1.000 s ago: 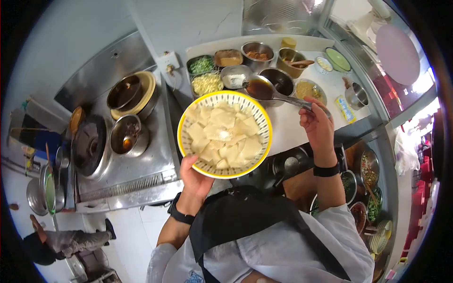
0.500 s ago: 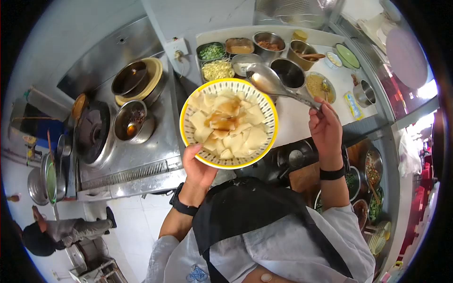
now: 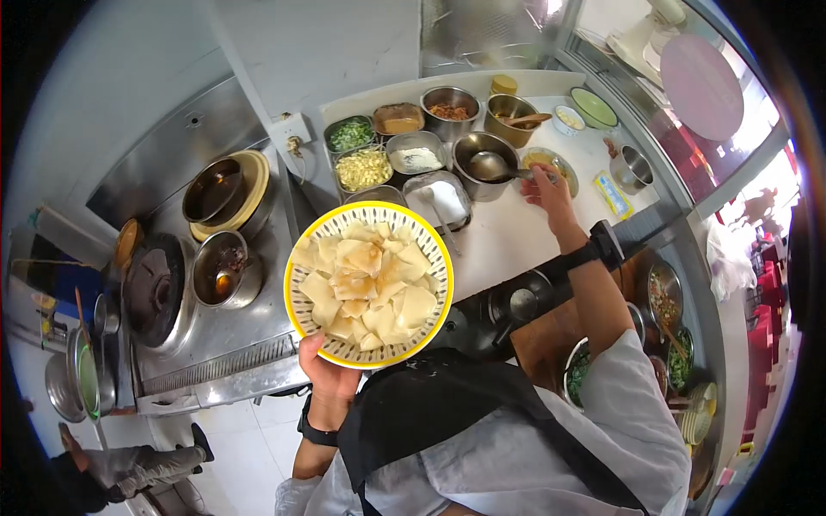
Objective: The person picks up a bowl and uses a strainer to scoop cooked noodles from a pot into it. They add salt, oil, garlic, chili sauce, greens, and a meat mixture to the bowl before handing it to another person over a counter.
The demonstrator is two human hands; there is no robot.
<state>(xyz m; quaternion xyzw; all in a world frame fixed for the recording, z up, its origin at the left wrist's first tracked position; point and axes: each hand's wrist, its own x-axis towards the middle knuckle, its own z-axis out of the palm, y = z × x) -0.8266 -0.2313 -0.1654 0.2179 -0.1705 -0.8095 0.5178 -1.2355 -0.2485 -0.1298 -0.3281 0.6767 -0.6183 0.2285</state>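
Note:
My left hand (image 3: 329, 378) grips the near rim of a yellow-edged patterned bowl (image 3: 296, 320), thumb over the edge. Inside lie flat, pale noodle pieces (image 3: 413, 307) with brown sauce on top. Farther right, my right hand (image 3: 551, 199) is closed on the handle of a metal ladle (image 3: 489, 166). The ladle's head rests inside a deep steel pot (image 3: 465, 191) on the white counter. Beside that pot stand a container of white powder (image 3: 445, 203) with a spoon and a plate of yellowish food (image 3: 564, 163), partly hidden by my fingers.
Containers of chopped greens (image 3: 351, 135), pale yellow bits (image 3: 363, 169) and reddish-brown food (image 3: 449, 111) line the counter's back. On the left, a steel stove top (image 3: 206, 344) carries a pot (image 3: 225, 269) and a dark round lid (image 3: 155, 288). Another person (image 3: 142, 471) is at lower left.
My right hand has moved the ladle from above the bowl into the steel pot. The bowl now sits lower and farther left in view, with the sauce more spread out.

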